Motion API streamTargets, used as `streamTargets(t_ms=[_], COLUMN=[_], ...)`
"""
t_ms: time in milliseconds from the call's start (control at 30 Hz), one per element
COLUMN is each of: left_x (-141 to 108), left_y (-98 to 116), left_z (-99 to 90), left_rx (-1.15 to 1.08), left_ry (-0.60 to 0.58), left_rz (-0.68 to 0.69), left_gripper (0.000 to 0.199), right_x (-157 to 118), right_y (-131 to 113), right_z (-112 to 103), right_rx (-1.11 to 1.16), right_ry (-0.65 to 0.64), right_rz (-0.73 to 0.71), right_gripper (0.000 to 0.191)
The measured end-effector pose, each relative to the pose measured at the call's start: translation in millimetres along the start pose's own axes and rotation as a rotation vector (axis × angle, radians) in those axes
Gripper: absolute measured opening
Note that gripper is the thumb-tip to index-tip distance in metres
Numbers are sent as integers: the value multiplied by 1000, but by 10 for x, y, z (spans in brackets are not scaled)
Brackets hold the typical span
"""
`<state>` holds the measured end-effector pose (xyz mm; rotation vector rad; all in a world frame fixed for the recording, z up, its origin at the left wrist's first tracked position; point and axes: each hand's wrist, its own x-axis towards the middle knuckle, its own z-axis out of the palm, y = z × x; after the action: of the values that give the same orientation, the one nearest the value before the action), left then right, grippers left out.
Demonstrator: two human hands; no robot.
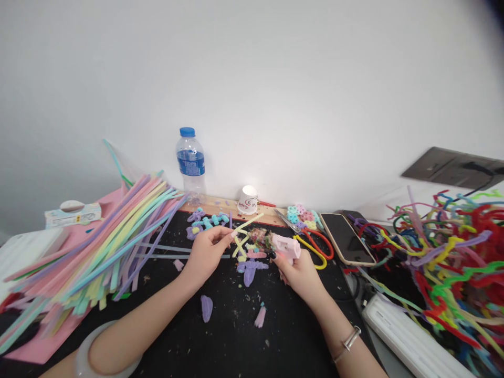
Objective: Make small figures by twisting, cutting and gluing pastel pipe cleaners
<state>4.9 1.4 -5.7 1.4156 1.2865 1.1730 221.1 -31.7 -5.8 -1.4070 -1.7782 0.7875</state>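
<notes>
My left hand (210, 252) pinches a pale yellow pipe cleaner (249, 223) between thumb and fingers. My right hand (297, 270) is wrapped round a pink hand-held tool (286, 247), perhaps a trimmer. Multicoloured fuzz (262, 239) covers its head, so its working end is hidden. The two hands are apart, with the tool's head close to the yellow strips. Just below them lies a purple fuzzy shape (249, 270) on the black mat (236, 336). Nearer to me are a loose purple petal-like piece (207, 308) and a small pink tuft (260, 316).
Pastel pipe cleaners (118, 236) lie piled on the left, bright ones (449, 262) on the right. A plastic bottle (191, 168) and paper cup (248, 200) stand by the wall. Scissors (311, 239), a phone (346, 239) and a white power strip (409, 336) are at right.
</notes>
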Motion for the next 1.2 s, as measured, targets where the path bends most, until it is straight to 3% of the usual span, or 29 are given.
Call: streamTargets(t_ms=[433,633,733,967,1033,1100,1200], left_x=[1,20,4,-52,-68,-88,-118], left_y=[21,-16,1,65,88,112,142], left_z=[-9,-15,1,46,50,52,57], left_rx=[-6,-70,-106,-134,-98,-57,-23], left_ry=[24,41,5,-161,-203,-240,-307], left_rz=[-13,-43,-59,-42,-17,16,58], left_gripper=[24,25,24,19,19,18,17], right_x=[1,33,59,62,49,33,6], right_y=[0,-41,-13,122,69,-14,-113], right_z=[-5,-65,-112,-123,-126,-136,-131], right_rx=[-107,-359,-480,-716,-682,-530,-291], right_ry=[31,175,248,325,380,396,301], right_rz=[-37,-27,45,163,80,-119,-276], right_gripper=[30,22,20,46,48,43,32])
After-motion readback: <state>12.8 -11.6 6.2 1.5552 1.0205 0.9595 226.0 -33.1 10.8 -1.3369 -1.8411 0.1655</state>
